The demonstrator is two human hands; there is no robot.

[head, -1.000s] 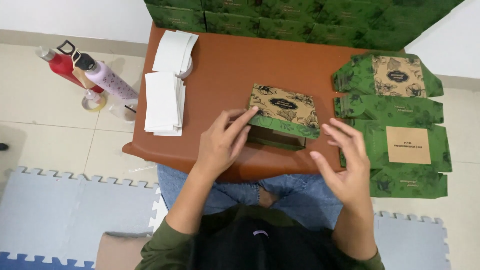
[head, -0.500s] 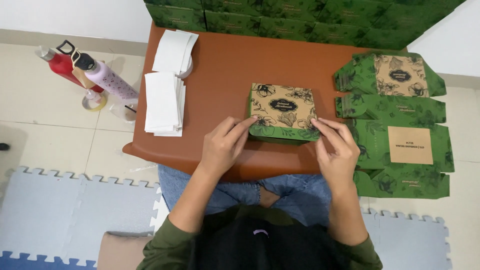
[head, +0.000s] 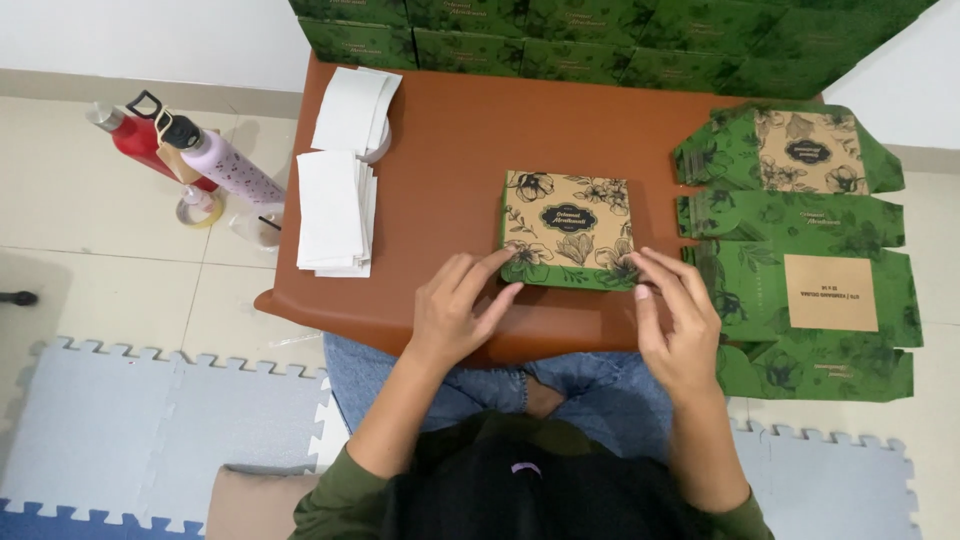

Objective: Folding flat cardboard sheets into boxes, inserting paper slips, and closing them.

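Nearest the camera, the person's dark hair and green sleeves fill the bottom edge, with blue jeans showing below the surface's front rim. Grey foam mats lie on the floor to either side.

The left hand rests at the front of the brown surface, its fingertips touching the near left corner of the box. Its grip is loose: the fingers are spread and press on the box's edge without closing round it. The right hand mirrors it, fingertips on the near right corner, fingers stretched out and not clenched, so neither hand grasps anything.

The box lies closed and flat near the middle of the surface, close to the front edge, tan on top with dark flower prints and green along its near side.

Just right of it, flat green box blanks lie unfolded, reaching past the surface's right edge. To the left, a stack of white paper sheets sits near the left rim, with a second white stack behind it.

On the tiled floor to the left stand a red bottle and a lilac bottle, leaning close together.

Farthest away, a row of green boxes lines the back of the surface.
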